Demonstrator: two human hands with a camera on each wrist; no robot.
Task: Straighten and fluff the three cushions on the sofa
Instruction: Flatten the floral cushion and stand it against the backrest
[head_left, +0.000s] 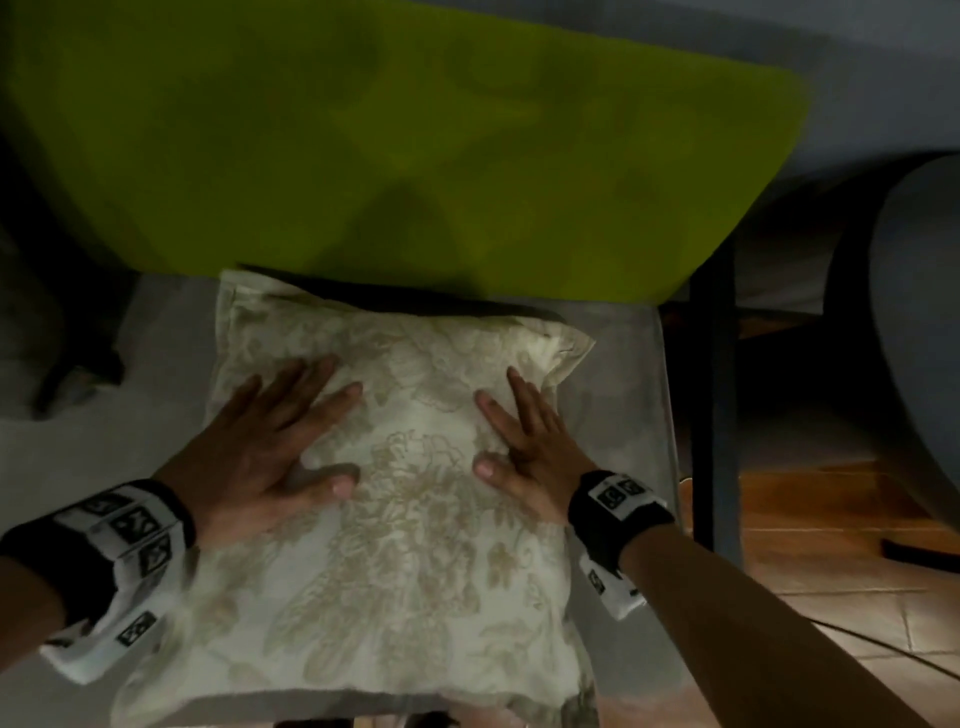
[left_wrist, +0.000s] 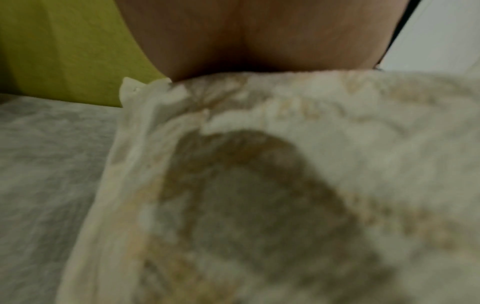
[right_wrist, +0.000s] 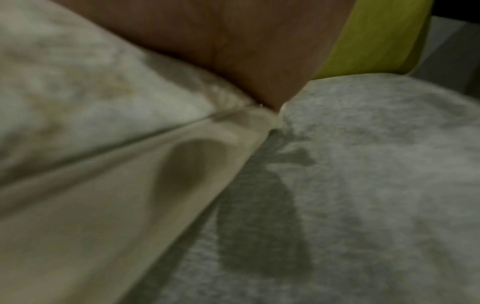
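- Left hand (head_left: 270, 447) lies flat on the cushion (head_left: 415, 545), fingers straight and spread, thumb out toward the middle; it grips nothing.
- Right hand (head_left: 524, 447) lies flat the same way on the cushion's right part, fingers straight and pointing away from the person, thumb out toward the left hand; it holds nothing either.
- Both palms press the cloth on the cushion's far half, well apart from each other, with bare patterned fabric between them.
- Cushion is cream with a faded tan floral print and lies flat on the grey seat (head_left: 628, 415), its far edge just beside the green backrest (head_left: 415, 130).
- Its far right corner sticks out in a flat flap near the right fingertips.
- Left wrist view, blurred, shows the palm down on the print, with the cushion's far left corner (left_wrist: 130, 88) against the green.
- Right wrist view, also blurred, shows the palm on the cushion's edge seam (right_wrist: 130, 139), grey seat fabric beside it.
- Each wrist carries a black band (head_left: 613, 509) with white marker tags.
- Wooden floor (head_left: 810, 525) shows to the right of the seat.
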